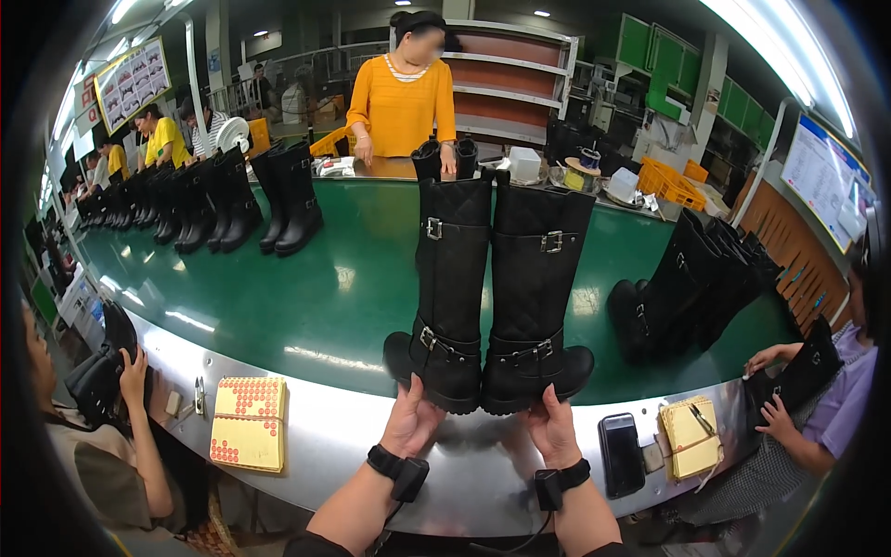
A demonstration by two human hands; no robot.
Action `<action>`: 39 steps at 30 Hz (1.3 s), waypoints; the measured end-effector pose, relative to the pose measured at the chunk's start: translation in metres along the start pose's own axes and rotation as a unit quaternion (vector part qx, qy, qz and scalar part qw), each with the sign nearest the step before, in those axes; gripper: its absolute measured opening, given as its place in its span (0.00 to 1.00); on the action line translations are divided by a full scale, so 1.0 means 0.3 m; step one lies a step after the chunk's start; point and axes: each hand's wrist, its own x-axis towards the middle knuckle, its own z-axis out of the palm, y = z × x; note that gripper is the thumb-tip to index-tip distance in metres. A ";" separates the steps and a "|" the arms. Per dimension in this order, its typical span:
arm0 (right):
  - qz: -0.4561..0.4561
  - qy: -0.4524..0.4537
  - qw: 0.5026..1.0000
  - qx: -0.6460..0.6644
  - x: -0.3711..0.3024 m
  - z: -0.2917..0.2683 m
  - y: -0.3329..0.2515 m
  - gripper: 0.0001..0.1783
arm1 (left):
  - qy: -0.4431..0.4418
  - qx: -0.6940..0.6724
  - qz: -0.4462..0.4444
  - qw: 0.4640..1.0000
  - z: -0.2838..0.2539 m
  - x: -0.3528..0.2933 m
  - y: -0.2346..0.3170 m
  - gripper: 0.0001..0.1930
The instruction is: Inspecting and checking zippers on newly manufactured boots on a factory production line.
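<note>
Two tall black boots stand upright before me, side by side, with buckled straps at the ankle and near the top. The left boot [453, 288] points its toe left, the right boot [536, 288] points right, and their heels are close together. My left hand [411, 422] grips the left boot low at the sole, thumb up against its side. In the same way my right hand [555, 432] grips the sole of the right boot. The fingers under the soles are partly hidden. Each wrist wears a black strap with a small box.
A green conveyor belt [343, 269] runs behind a metal ledge [325, 446]. More black boots stand left [292, 200] and right [687, 288]. On the ledge lie yellow card stacks [249, 422] and a phone [622, 455]. Co-workers handle boots at both sides; a person in orange [401, 107] stands opposite.
</note>
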 end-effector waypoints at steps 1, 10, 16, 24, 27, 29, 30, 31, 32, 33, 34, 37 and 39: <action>0.005 -0.014 1.000 0.009 0.000 -0.009 -0.003 0.27 | -0.024 -0.021 -0.013 0.999 -0.002 0.002 -0.003 0.35; -0.250 -0.079 0.858 -0.441 0.005 0.002 0.002 0.57 | -0.183 -0.294 -0.217 0.913 0.067 -0.078 0.025 0.28; 0.018 -0.283 0.817 -0.503 -0.055 0.014 -0.264 0.35 | -0.182 -0.255 -0.290 0.905 0.088 -0.080 0.032 0.22; -0.032 -0.355 0.841 -0.408 -0.110 0.082 -0.257 0.28 | -0.168 -0.127 -0.436 0.875 0.066 -0.074 -0.077 0.23; -0.102 -0.355 0.834 -0.410 -0.132 0.113 -0.241 0.25 | -0.163 -0.080 -0.400 0.898 0.093 -0.071 -0.039 0.27; -0.101 -0.283 0.873 -0.384 -0.136 0.124 -0.248 0.22 | -0.129 0.058 -0.263 0.954 0.095 -0.072 0.016 0.29; -0.126 -0.264 0.855 -0.429 -0.137 0.129 -0.254 0.21 | -0.134 0.086 -0.198 0.967 0.102 -0.067 0.034 0.29; -0.163 -0.262 0.828 -0.468 -0.135 0.132 -0.260 0.20 | -0.129 0.111 -0.132 0.976 0.107 -0.065 0.050 0.30; -0.202 -0.280 0.779 -0.523 -0.131 0.137 -0.266 0.23 | -0.142 0.093 -0.121 0.978 0.107 -0.073 0.064 0.26; -0.198 -0.275 0.777 -0.531 -0.129 0.139 -0.271 0.23 | -0.161 0.086 -0.123 0.975 0.109 -0.075 0.069 0.26; -0.190 -0.296 0.759 -0.548 -0.127 0.141 -0.277 0.24 | -0.165 0.132 -0.107 0.972 0.109 -0.081 0.070 0.23; -0.159 -0.344 0.728 -0.571 -0.127 0.136 -0.292 0.24 | -0.167 0.204 -0.092 0.960 0.100 -0.085 0.061 0.18; -0.168 -0.345 0.707 -0.594 -0.125 0.122 -0.292 0.25 | -0.167 0.233 -0.095 0.953 0.090 -0.085 0.055 0.17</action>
